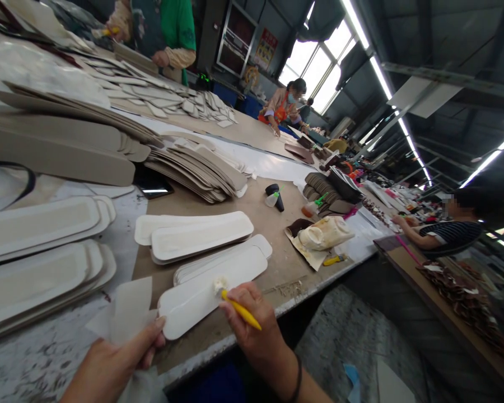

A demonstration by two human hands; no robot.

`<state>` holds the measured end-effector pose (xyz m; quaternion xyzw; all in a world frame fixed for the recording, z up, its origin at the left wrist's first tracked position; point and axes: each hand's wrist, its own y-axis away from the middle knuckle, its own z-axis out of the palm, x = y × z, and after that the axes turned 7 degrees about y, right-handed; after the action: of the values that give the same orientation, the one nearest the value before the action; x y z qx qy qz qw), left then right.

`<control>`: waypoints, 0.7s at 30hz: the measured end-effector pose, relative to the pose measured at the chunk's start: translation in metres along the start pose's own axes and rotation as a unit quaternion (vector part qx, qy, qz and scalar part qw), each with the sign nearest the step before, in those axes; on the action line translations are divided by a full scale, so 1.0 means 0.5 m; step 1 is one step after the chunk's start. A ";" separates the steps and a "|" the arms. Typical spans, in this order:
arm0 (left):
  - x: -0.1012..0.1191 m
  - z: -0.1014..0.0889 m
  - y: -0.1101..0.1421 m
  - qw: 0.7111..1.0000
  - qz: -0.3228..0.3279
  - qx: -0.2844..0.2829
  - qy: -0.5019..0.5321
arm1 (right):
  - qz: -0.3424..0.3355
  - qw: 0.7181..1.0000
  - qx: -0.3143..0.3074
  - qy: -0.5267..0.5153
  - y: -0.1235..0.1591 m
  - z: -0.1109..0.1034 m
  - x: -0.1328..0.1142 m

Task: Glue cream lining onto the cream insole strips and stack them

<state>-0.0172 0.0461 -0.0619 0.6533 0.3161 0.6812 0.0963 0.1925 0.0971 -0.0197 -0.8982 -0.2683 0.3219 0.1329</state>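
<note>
My right hand (252, 319) is closed round the yellow handle of a brush (241, 309), its bristles clotted with whitish paste. The bristles touch a long white panel with rounded ends (210, 291), which lies on top of a fanned stack. Thin translucent sheets (132, 302) show above and below my left hand (128, 350), which is closed on them. My left thumb tip meets the near left end of the same panel. Another white panel pair (201, 238) lies just beyond. More cream-faced panels (37, 280) are stacked to the left.
A paste-crusted container (325, 232) stands on the table beside another yellow-handled brush (334, 259). Small bottles (314, 206), a phone (154, 189) and grey panel stacks (197, 170) lie farther back. Co-workers (283, 106) are at surrounding tables. The table's front edge (285, 305) runs close to my right hand.
</note>
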 end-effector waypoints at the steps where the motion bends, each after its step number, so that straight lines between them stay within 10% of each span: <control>1: 0.002 -0.001 0.001 1.000 0.004 -0.009 0.002 | 0.012 0.999 0.002 -0.041 0.003 0.007 -0.022; 7: 0.025 -0.002 0.022 0.998 0.019 -0.040 0.050 | 0.130 0.974 -0.001 -0.186 -0.014 0.025 -0.045; 21: 0.039 0.007 0.027 0.999 0.014 -0.020 0.047 | 0.080 0.994 0.053 -0.061 -0.032 0.022 -0.019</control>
<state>-0.0126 0.0472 -0.0383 0.6227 0.2975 0.7187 0.0846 0.1729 0.1054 -0.0167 -0.8873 -0.1859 0.3991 0.1375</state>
